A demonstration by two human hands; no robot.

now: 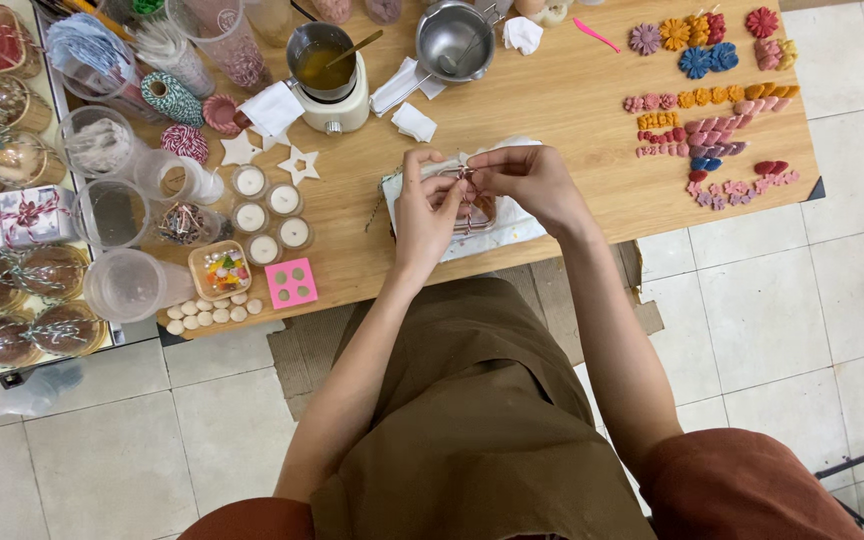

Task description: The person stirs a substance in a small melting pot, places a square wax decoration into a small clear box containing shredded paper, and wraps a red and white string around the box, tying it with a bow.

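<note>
My left hand [424, 213] and my right hand [527, 178] meet above the near edge of the wooden table [552, 100]. Their fingertips pinch a small thin metal piece [465, 173] between them; what it is stays too small to tell. Under the hands lies a white cloth [512, 222] with a small clear container [479, 215] on it, mostly hidden by my fingers.
A wax melter pot [324, 72] and a steel cup [454, 42] stand behind. Small white candles [264, 215], star shapes [299, 165], a pink mould [291, 283] and plastic cups [127, 285] sit left. Coloured wax flowers [712, 110] lie right. Wrapped gifts [12, 270] fill a left shelf.
</note>
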